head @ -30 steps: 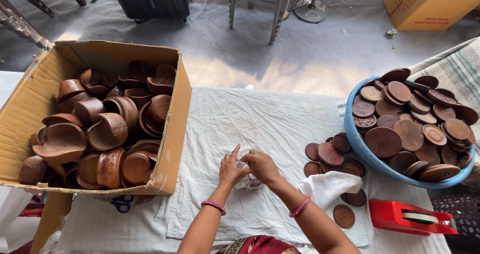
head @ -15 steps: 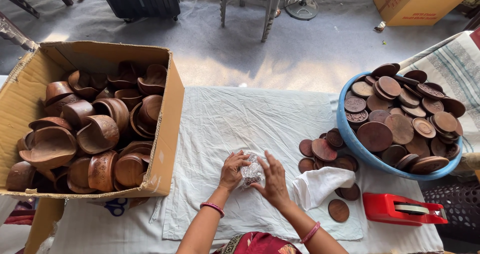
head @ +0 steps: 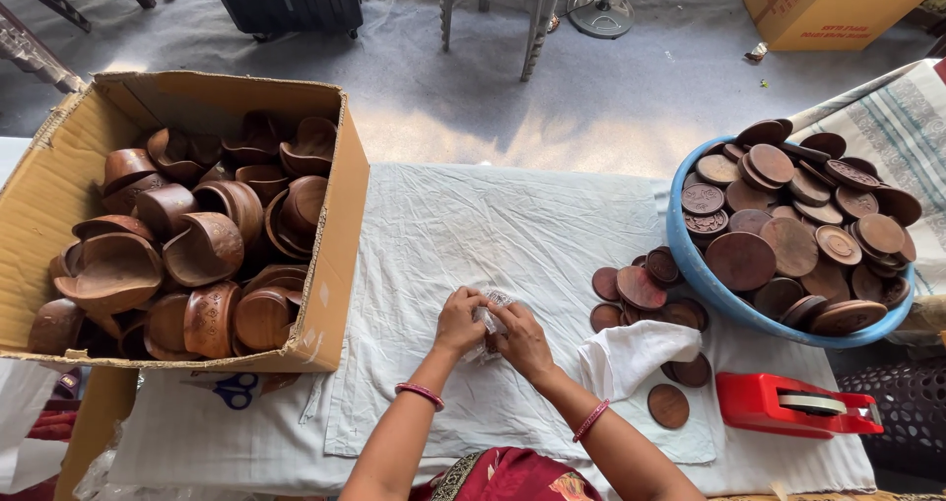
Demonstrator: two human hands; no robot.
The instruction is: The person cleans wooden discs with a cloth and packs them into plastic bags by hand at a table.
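Both hands (head: 493,329) midway on cloth (head: 512,235).

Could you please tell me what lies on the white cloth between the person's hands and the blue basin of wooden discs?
In the head view, a folded white cloth and loose brown wooden discs lie between the hands and the blue basin.

White cloth (head: 512,235) carries cardboard box (head: 340,255), blue basin (head: 690,265), red tape dispenser (head: 778,402).

Both hands hid most of the small wrapped thing (head: 490,316); the scissors (head: 233,390) lay half under the box (head: 335,255).
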